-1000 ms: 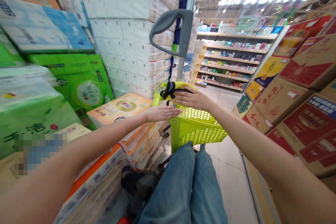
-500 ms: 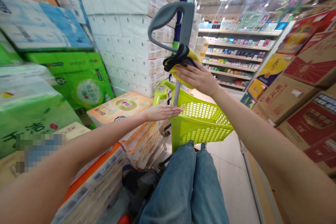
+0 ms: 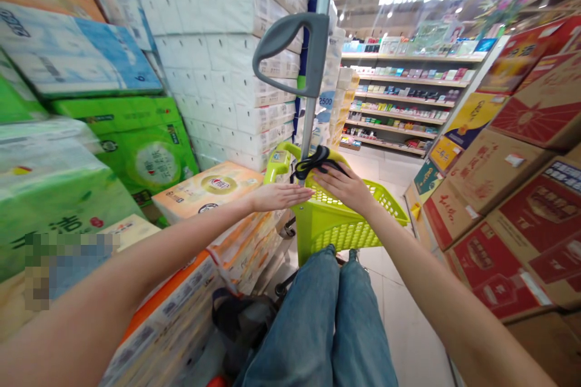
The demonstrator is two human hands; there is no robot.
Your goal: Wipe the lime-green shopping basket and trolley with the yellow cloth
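A grey metal pole point(image 3: 309, 124) with a grey looped handle point(image 3: 321, 51) rises from a lime-green basket cart point(image 3: 358, 231). My right hand point(image 3: 342, 186) holds a yellow-and-black cloth point(image 3: 320, 160) against the lower pole, just above the basket rim. Its fingers lie over the cloth; their tips are partly hidden by the black folds. My left hand point(image 3: 281, 196) is stretched out flat, fingers straight, at the foot of the pole by the basket's near rim. Whether it touches the rim I cannot tell.
Stacked white tissue packs point(image 3: 213, 60) and green packs point(image 3: 154, 163) stand on the left, with an orange-printed carton point(image 3: 218, 184) close by. Red and brown cartons point(image 3: 490, 266) line the right. Stocked shelves point(image 3: 408, 78) are at the back. A dark bag point(image 3: 245, 317) lies beside my legs.
My right hand has slid down the pole with the cloth, from just below the looped handle to near the basket rim. My left hand has stayed about where it was.
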